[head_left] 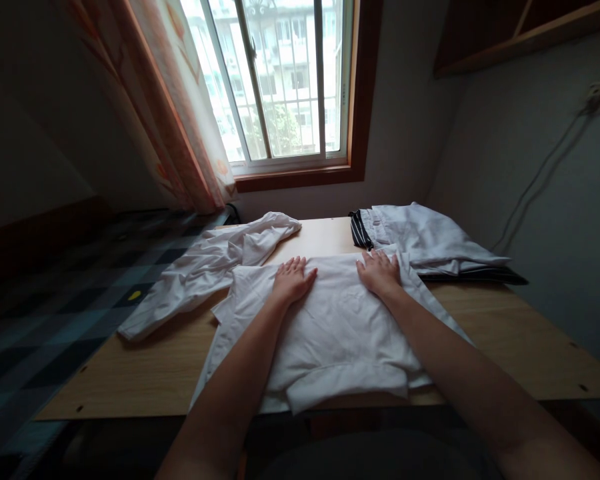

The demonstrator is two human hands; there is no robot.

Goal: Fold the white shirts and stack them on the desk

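A white shirt (340, 333) lies spread in front of me on the wooden table, its collar end at the near edge. My left hand (293, 279) rests flat on the upper left of the cloth, fingers stretched out. On the upper right part, my right hand (380, 272) also lies flat with its fingers pointing away from me. Neither hand grips anything. Some wrinkles run through the fabric between my forearms, and both arms cover parts of the garment's sides.
Another crumpled white garment (215, 263) lies at the left, reaching past the table (505, 320). Folded white clothing (425, 233) sits on a black striped piece (361, 230) at the back right. A checked bedspread (40, 320) is on the left. Behind stand a window (290, 87) and a curtain (180, 113).
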